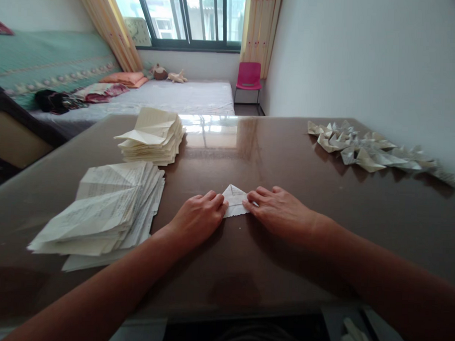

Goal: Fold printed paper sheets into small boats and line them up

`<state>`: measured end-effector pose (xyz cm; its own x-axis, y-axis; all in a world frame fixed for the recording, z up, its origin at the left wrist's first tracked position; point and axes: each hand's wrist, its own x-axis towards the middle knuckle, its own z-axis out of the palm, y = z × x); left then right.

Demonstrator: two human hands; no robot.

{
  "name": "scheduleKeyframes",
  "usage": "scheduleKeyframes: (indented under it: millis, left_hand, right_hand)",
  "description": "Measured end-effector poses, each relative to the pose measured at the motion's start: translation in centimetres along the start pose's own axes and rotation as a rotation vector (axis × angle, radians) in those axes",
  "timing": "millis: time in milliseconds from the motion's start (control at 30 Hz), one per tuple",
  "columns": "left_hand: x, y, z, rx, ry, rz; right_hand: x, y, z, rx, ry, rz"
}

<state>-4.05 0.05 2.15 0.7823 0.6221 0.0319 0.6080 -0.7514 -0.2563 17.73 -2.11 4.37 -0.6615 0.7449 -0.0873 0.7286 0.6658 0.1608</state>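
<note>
A small piece of folded paper (234,200) with a pointed top lies on the brown table, midway between my hands. My left hand (203,212) grips its left edge with curled fingers, the thumb by the lower left side. At the right edge, my right hand (276,209) pinches the paper between thumb and fingers. The top point and a crosswise crease show between the hands; both side corners are hidden under my fingers.
On the left of the glossy table (224,270) stand a stack of creased printed sheets (107,201) and, behind it, a yellowish paper stack (154,135). Several folded paper shapes (366,148) line the right side by the wall. A bed (200,97) and pink chair (249,76) stand beyond.
</note>
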Motion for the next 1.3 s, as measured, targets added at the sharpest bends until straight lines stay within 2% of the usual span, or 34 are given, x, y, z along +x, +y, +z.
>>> scheduleKeyframes:
  millis: [200,367,500,700,867,1000,1100,1300]
  left_hand:
    - [0.1,0.0,0.1,-0.01,0.02,-0.025]
    - [0.8,0.1,0.5,-0.057,0.071,-0.068]
    - [1.3,-0.1,0.5,-0.085,0.075,-0.135]
    - [2.2,-0.9,-0.2,-0.172,0.033,-0.136]
    - [4.5,-1.6,0.3,-0.282,0.055,-0.088]
    - [6.2,-2.3,0.5,-0.315,-0.023,-0.079]
    - [6.7,-2.7,0.5,-0.343,-0.079,-0.099]
    - [7.4,-3.4,0.6,-0.418,-0.111,-0.126]
  right_hand:
    - [-0.1,1.7,-1.0,-0.012,-0.077,0.154]
    - [0.7,3.6,-0.8,0.157,0.048,0.298]
    - [1.7,3.9,0.8,0.355,0.034,0.27]
    - [2.5,4.5,2.8,0.481,0.051,0.264]
    - [2.4,4.8,2.8,0.525,0.059,0.247]
    - [2.3,4.7,2.7,0.521,0.059,0.254]
    - [2.3,4.7,2.6,0.534,0.058,0.241]
    - [2.5,5.0,2.8,0.599,0.066,0.222]
